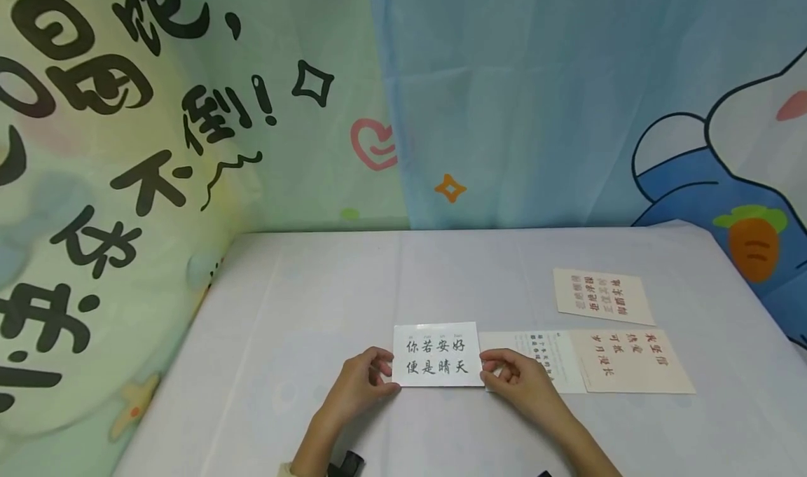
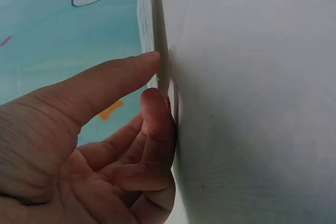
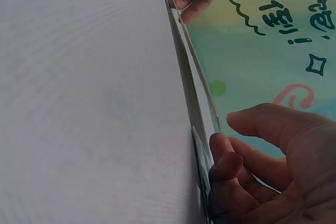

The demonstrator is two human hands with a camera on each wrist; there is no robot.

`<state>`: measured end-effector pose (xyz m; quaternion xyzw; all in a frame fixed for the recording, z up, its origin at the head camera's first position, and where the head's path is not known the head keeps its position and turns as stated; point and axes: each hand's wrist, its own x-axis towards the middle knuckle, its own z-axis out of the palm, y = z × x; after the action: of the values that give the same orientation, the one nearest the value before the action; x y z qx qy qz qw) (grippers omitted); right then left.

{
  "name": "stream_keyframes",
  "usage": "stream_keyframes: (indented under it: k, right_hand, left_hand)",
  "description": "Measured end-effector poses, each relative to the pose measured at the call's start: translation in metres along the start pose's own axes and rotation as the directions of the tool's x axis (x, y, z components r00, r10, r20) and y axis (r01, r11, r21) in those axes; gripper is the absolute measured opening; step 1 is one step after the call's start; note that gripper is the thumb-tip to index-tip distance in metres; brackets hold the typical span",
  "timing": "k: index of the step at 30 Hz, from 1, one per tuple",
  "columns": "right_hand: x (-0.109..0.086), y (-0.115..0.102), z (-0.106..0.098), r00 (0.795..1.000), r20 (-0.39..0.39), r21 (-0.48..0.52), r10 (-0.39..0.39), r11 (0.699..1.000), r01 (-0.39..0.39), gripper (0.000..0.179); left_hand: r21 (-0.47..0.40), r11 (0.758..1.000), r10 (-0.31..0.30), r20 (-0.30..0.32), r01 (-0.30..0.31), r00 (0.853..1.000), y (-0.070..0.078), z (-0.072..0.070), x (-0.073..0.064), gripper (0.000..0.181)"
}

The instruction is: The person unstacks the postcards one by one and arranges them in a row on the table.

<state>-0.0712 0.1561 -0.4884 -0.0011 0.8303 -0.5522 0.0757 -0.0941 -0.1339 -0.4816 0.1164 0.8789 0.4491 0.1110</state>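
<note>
A white card (image 1: 438,372) printed with two rows of large black Chinese characters is near the front middle of the table. My left hand (image 1: 363,379) holds its left edge; in the left wrist view the thumb (image 2: 121,80) and curled fingers meet at that edge. At the right edge, my right hand (image 1: 520,382) has its thumb and bent fingers around the corner. A gap shows between the card's edge (image 3: 202,95) and the tabletop in the right wrist view. Partly hidden behind the right hand lies another white card (image 1: 564,361) with small dark text.
A beige card (image 1: 639,379) with red-brown characters adjoins the white card on the right. Farther back lies another beige card (image 1: 595,305), slightly turned. The table (image 1: 302,288) has a white cloth. A printed curtain (image 1: 504,113) stands behind it.
</note>
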Motion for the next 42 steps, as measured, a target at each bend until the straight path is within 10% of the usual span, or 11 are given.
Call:
stream_keyframes:
  k: [27,42]
  right_hand:
    - [-0.002,-0.002,0.002,0.999,-0.018,-0.11,-0.04,0.993,0.038,0.016]
    - [-0.002,0.006,-0.016,0.975,-0.177,-0.107,-0.135,0.987,0.118,0.019]
  left_hand:
    - [0.015,0.999,-0.043,0.019,0.043,0.999,0.005,0.003,-0.001,0.033]
    - [-0.024,0.999,0.044,-0.001,-0.044,0.999,0.016,0.018,0.007,0.03]
